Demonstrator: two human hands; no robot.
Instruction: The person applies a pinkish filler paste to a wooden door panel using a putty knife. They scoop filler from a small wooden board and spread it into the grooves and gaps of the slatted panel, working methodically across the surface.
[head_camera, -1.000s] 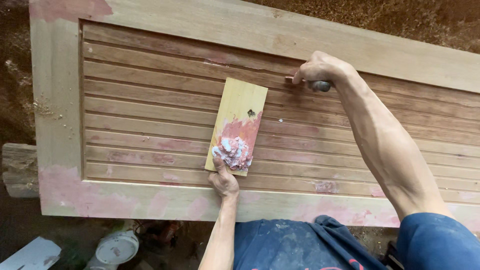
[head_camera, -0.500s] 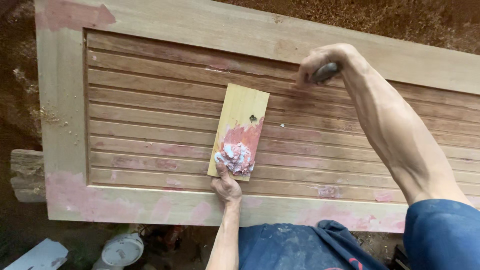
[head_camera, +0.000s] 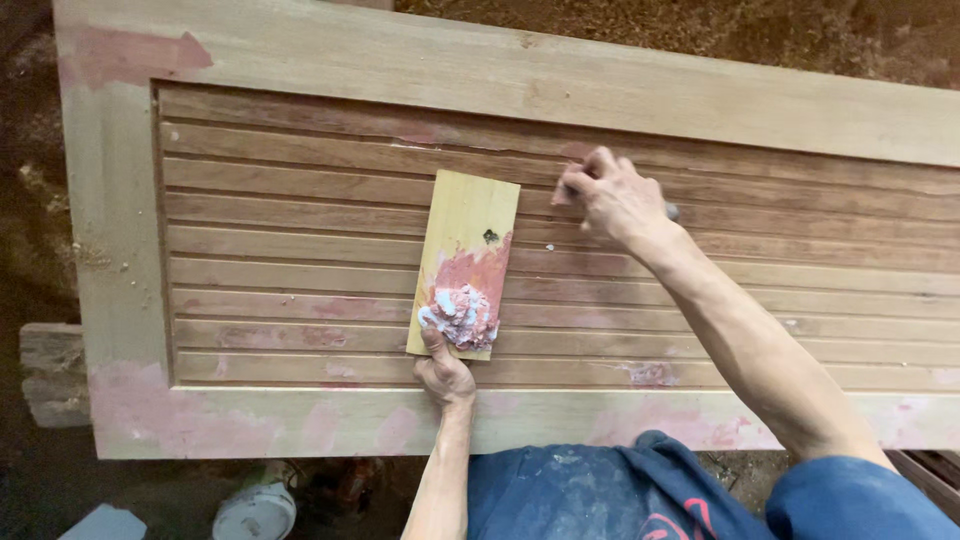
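A slatted wooden door panel (head_camera: 300, 270) lies flat in front of me, with pink filler smeared on parts of its frame. My left hand (head_camera: 443, 374) grips the near end of a small wooden board (head_camera: 466, 235) that carries a lump of pink and white putty (head_camera: 457, 312). My right hand (head_camera: 612, 198) is closed around a small putty knife (head_camera: 671, 212), mostly hidden by the fingers, and presses it against an upper slat just right of the board.
A white tub (head_camera: 255, 513) and a pale flat object (head_camera: 103, 524) sit on the dirt floor at lower left. A rough wooden block (head_camera: 52, 372) sticks out under the door's left edge. My blue clothing (head_camera: 580, 495) is at the bottom.
My right hand has moved left along the upper slats toward the board, and the view has shifted slightly. The left hand keeps holding the putty board in place.
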